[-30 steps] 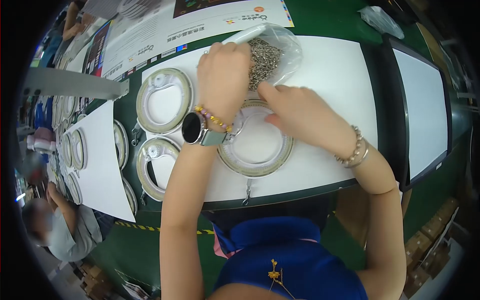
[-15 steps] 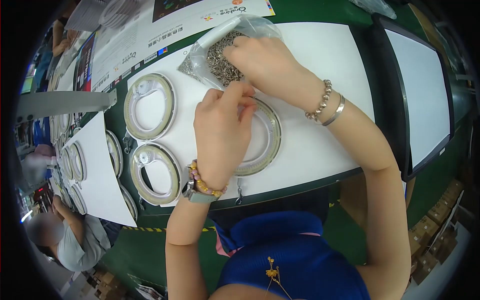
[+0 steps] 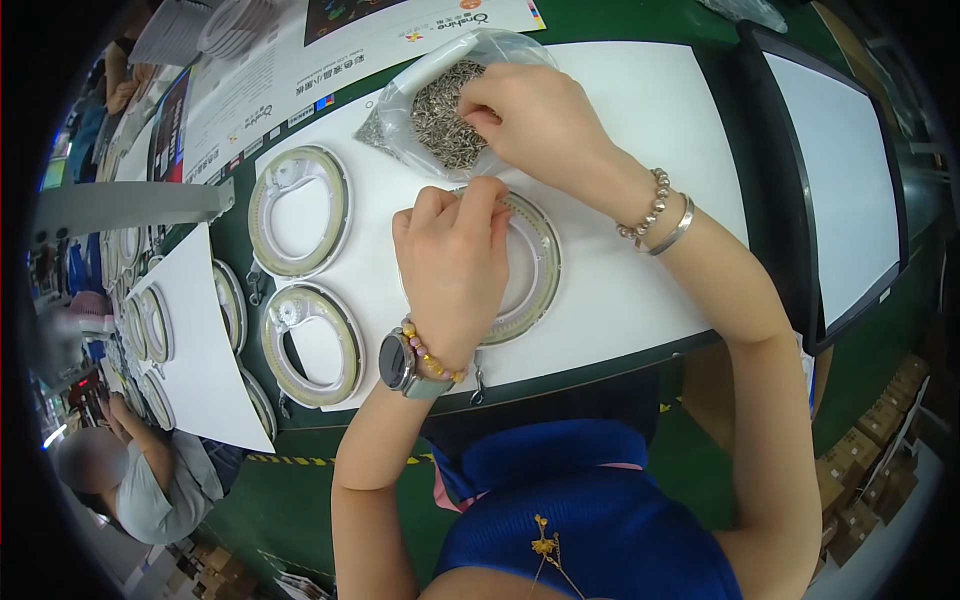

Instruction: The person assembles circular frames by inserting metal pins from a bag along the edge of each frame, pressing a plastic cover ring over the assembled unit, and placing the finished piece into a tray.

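A clear plastic bag [image 3: 396, 108] lies open on a white board, filled with small silver metal pieces [image 3: 440, 112] that look like screws. At its right side my right hand [image 3: 535, 112] reaches over the pile with thumb and fingers curled together; anything between them is too small to make out. Below the bag, my left hand [image 3: 455, 255] is over the upper left of a round white ring lamp [image 3: 549, 270] lying flat. Its fingertips are pinched together near the ring's top edge, and what they hold is hidden. The hand covers the ring's left part.
Two more ring lamps, an upper one [image 3: 342, 215] and a lower one [image 3: 352, 355], lie left of my left hand. A black-framed panel [image 3: 835, 170] stands at right. A grey metal bar [image 3: 150, 203] juts in from the left. Another person [image 3: 165, 490] sits at lower left.
My left hand has shifted slightly down and right and turned, showing the watch face. My right hand has moved a little, its curled fingertips now showing over the metal pieces.
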